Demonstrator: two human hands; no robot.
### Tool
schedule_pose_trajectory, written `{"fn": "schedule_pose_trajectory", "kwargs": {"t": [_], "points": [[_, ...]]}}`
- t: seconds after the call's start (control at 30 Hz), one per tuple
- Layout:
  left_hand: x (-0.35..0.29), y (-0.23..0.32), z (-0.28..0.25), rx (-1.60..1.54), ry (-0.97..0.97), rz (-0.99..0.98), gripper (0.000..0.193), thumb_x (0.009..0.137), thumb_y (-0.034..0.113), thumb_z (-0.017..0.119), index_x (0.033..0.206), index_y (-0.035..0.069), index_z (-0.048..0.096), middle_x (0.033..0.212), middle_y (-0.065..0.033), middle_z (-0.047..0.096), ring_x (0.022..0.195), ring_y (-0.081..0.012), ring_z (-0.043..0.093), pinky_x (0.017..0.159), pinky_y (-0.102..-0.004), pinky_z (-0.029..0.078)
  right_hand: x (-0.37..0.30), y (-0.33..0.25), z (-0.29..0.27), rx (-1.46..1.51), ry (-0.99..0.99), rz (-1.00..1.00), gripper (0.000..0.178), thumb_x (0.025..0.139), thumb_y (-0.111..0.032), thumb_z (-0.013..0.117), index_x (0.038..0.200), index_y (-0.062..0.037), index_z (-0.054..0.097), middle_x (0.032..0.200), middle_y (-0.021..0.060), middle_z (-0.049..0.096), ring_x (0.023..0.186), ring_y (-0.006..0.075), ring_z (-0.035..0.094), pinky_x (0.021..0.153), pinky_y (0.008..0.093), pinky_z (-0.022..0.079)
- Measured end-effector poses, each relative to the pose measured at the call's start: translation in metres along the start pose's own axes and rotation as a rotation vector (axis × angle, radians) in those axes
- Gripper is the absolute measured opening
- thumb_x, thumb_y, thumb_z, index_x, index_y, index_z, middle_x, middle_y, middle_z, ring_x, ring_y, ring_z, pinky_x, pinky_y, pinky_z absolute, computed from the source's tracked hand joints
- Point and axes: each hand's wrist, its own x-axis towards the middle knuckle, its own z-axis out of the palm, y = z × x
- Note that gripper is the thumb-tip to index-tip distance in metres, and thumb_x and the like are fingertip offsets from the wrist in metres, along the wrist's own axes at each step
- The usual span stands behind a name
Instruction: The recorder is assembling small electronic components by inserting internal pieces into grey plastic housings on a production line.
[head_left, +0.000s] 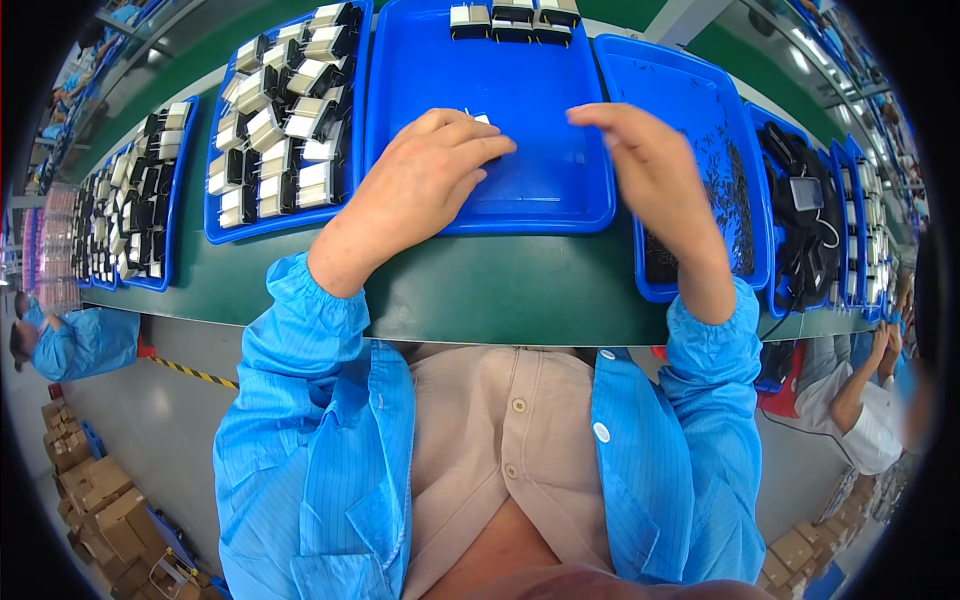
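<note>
My left hand (425, 165) is over the middle blue tray (560, 212), its fingers curled round a small black-and-white block (482, 119). Only a little white top and a thin pin of that block show; the hand hides the rest. Over the same tray's right edge, my right hand (650, 165) has its index finger stretched out and thumb apart, with nothing visible between them. Beside it lies the right blue tray (625, 65), strewn with many small thin black pieces (735, 185).
More black-and-white blocks (505, 22) line the middle tray's far end. Another blue tray (215, 165) on the left is full of such blocks. Farther right, a tray holds dark devices with cables (805, 195). The green table's front edge (520, 343) runs before me. Other people sit at both sides.
</note>
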Motion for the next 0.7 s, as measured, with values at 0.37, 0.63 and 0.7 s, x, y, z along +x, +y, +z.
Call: {"fn": "schedule_pose_trajectory", "kwargs": {"t": [0.37,0.63,0.7], "points": [[-0.001,-0.020,0.012,0.160,0.029,-0.003,0.043,0.080,-0.013,0.053,0.116,0.007,0.066,0.133,-0.0113,0.061,0.125,-0.0359,0.055,0.104,-0.0429,0.047,-0.002,-0.003,0.006,0.000,-0.095,-0.060,0.034,0.078,0.018,0.042,0.101,0.0017,0.061,0.116,0.0186,0.066,0.110,0.0377,0.063,0.096,0.0423,0.051],[-0.001,-0.029,-0.004,0.150,0.061,0.055,0.025,0.084,0.007,0.056,0.107,0.008,0.066,0.120,-0.0137,0.067,0.104,-0.0333,0.063,0.091,-0.0427,0.050,0.010,-0.013,-0.001,-0.013,-0.023,-0.120,0.045,0.075,0.020,0.043,0.112,0.0015,0.061,0.119,0.0203,0.064,0.108,0.0376,0.064,0.096,0.0409,0.051],[0.003,-0.020,0.001,0.136,-0.005,0.041,0.021,0.085,0.012,0.058,0.104,0.009,0.066,0.119,-0.0108,0.068,0.102,-0.0295,0.065,0.088,-0.0388,0.050,-0.003,-0.005,0.006,-0.105,-0.017,-0.111,0.049,0.075,0.021,0.043,0.117,0.0023,0.060,0.121,0.0215,0.064,0.105,0.0365,0.066,0.093,0.0419,0.052]]}}
